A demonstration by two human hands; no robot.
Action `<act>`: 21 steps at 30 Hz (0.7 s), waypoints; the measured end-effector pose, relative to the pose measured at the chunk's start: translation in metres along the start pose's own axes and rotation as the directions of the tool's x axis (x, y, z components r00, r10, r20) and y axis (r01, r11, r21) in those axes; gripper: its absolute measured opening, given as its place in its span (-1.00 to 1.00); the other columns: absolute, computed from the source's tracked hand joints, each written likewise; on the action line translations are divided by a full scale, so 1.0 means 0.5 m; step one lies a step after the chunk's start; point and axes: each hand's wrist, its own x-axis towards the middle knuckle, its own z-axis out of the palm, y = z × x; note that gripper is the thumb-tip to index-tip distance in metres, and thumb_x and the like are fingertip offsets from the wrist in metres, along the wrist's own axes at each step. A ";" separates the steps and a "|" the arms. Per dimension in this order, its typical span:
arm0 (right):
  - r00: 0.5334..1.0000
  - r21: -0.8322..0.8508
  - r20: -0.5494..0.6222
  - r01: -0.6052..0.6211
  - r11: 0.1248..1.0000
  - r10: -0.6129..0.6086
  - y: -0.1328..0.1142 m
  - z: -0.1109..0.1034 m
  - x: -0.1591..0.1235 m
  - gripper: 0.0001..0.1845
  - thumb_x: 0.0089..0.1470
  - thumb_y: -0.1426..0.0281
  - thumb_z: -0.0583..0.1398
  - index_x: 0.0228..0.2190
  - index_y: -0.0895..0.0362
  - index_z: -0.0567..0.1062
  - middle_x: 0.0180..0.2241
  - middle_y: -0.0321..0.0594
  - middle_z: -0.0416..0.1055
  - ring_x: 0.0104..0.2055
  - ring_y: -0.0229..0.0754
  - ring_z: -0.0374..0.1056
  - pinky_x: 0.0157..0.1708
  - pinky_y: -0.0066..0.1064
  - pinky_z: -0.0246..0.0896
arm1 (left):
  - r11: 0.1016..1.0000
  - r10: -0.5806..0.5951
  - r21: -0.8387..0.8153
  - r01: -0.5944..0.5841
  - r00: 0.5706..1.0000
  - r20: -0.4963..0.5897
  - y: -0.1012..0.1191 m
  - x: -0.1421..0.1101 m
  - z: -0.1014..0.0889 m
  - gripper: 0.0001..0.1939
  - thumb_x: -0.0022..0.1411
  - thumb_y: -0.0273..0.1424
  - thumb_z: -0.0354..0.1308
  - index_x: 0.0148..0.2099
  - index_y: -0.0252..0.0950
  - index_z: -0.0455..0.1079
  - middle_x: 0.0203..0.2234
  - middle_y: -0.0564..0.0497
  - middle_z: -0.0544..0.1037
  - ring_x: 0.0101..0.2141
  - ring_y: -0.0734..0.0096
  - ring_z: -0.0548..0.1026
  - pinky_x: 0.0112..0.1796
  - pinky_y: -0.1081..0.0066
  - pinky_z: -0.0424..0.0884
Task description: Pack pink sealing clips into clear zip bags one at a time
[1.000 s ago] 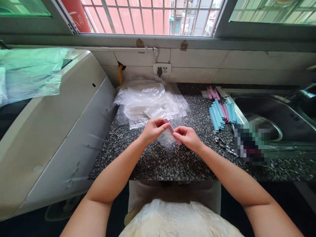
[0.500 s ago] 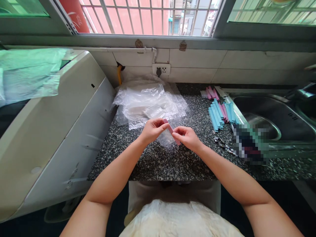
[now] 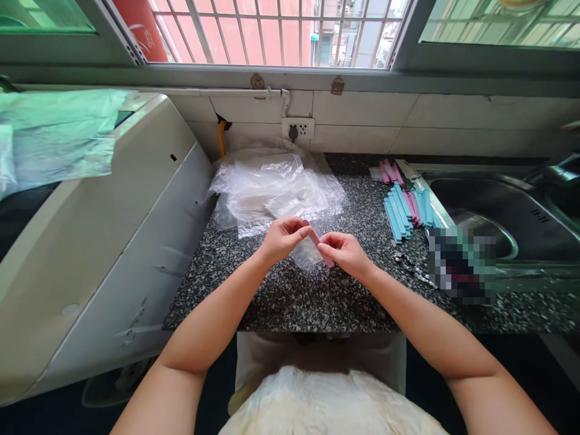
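A pink strip (image 3: 315, 238) slants between the left hand (image 3: 285, 240) and the right hand (image 3: 347, 251), over the speckled surface (image 3: 299, 305). The left hand pinches its far end; the right grips it lower, the near end showing past the fingertips. Clear plastic bags (image 3: 281, 184) lie just beyond; blue strips (image 3: 397, 214) lie apart, rightward, near the sink (image 3: 502, 196).

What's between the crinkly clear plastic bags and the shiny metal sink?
In the head view, flat light-blue strips and flat pink strips lie there, on the speckled black-and-white stone counter.
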 end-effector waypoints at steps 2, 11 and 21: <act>1.000 0.003 -0.006 -0.002 1.000 0.002 -0.002 -0.001 -0.001 -0.74 -0.15 0.21 0.21 -0.61 0.14 0.36 -0.72 -0.42 0.22 -0.67 -0.40 0.12 -0.65 -0.49 0.05 | 1.000 0.001 0.012 -0.001 1.000 0.006 0.000 0.000 0.001 -0.74 -0.02 -0.22 0.20 -0.51 -0.34 0.39 -0.65 0.09 0.39 -0.58 0.59 0.27 -0.53 0.51 0.23; 1.000 0.012 -0.006 -0.008 1.000 0.008 -0.005 -0.003 -0.005 -0.73 -0.11 0.22 0.20 -0.63 0.14 0.32 -0.76 -0.45 0.17 -0.71 -0.42 0.07 -0.68 -0.50 -0.02 | 1.000 0.004 0.009 -0.004 1.000 0.018 -0.004 0.002 0.001 -0.75 -0.01 -0.23 0.20 -0.51 -0.34 0.39 -0.65 0.11 0.36 -0.58 0.60 0.25 -0.54 0.52 0.20; 0.990 -0.124 -0.098 0.088 0.988 -0.100 0.004 -0.018 0.004 -0.68 -0.11 0.15 0.20 -0.59 0.15 0.37 -0.65 -0.40 0.17 -0.59 -0.39 0.03 -0.58 -0.47 -0.06 | 0.999 -0.036 -0.030 0.036 0.999 -0.008 0.000 0.002 0.003 -0.67 -0.05 -0.15 0.22 -0.54 -0.32 0.30 -0.70 0.14 0.26 -0.63 0.62 0.17 -0.59 0.53 0.13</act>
